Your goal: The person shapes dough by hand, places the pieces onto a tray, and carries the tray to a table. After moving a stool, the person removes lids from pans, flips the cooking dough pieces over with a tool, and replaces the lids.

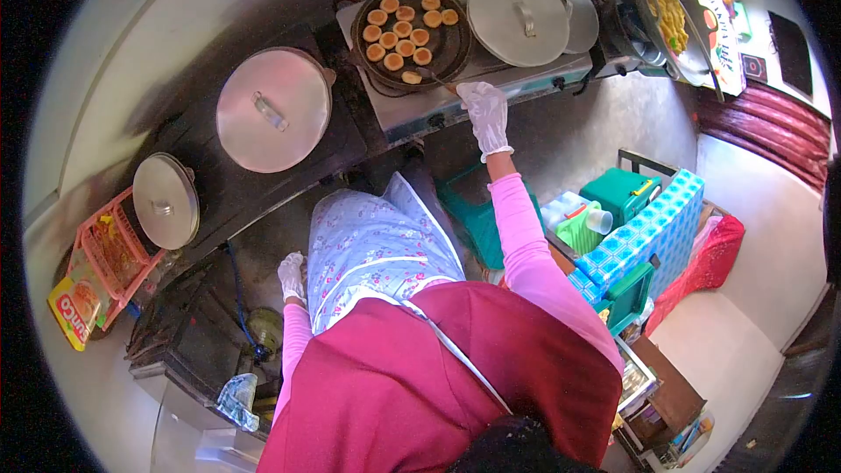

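Observation:
A dark round pan (449,45) sits on the stove at the top centre, with several small round browned cakes (402,29) in it. My right hand (484,112), in a clear glove, is closed round the handle of a thin utensil (441,81). The utensil's far end reaches over the pan's near edge, beside a cake (411,77) lying apart from the main group. Low at my left side hangs my left hand (292,277), gloved too, beside the flowered apron (372,250); its fingers are too small to make out.
Large metal lids (517,17) lie right of the pan, and lidded pots (273,109) stand on the left. A wide pan of yellow food (664,17) is at the upper right. Right of my arm are a green box (620,193) and blue checked cloth (653,228).

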`<move>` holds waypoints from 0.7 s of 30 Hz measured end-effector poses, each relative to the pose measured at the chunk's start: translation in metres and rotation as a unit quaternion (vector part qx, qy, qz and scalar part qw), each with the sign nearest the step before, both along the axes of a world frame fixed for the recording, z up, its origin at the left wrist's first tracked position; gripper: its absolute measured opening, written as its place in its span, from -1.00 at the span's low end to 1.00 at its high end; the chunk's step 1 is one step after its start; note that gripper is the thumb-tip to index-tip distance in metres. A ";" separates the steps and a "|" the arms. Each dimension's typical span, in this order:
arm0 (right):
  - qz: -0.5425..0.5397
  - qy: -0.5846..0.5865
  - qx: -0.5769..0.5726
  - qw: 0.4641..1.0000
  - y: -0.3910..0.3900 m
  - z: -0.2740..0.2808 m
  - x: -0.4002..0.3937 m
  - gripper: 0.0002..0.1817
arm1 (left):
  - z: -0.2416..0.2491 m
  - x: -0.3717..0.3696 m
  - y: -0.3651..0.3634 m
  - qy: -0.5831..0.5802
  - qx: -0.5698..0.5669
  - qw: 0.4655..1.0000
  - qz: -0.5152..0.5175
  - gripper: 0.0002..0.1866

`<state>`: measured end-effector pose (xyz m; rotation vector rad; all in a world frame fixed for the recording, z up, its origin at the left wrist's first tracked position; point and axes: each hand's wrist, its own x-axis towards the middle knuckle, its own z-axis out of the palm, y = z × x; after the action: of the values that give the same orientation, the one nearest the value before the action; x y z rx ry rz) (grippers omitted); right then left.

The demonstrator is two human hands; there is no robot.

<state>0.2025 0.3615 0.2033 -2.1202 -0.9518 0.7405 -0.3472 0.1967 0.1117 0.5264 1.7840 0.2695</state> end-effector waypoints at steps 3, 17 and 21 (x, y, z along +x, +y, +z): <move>0.033 -0.041 0.029 0.998 0.002 0.002 -0.006 -0.78 | 0.003 0.000 0.001 0.005 0.030 0.999 -0.021 -0.85; 0.132 -0.284 0.034 0.949 0.000 0.013 -0.010 -0.83 | -0.011 -0.004 -0.010 -0.006 0.035 0.999 0.016 -0.78; 0.118 -0.280 0.040 0.952 0.008 0.040 -0.016 -0.84 | -0.046 -0.025 -0.025 0.011 0.037 0.999 -0.023 -0.74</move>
<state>0.1870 0.3690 0.2436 -2.2070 -1.5264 0.1887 -0.3726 0.1720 0.0658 0.6237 1.7857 0.2992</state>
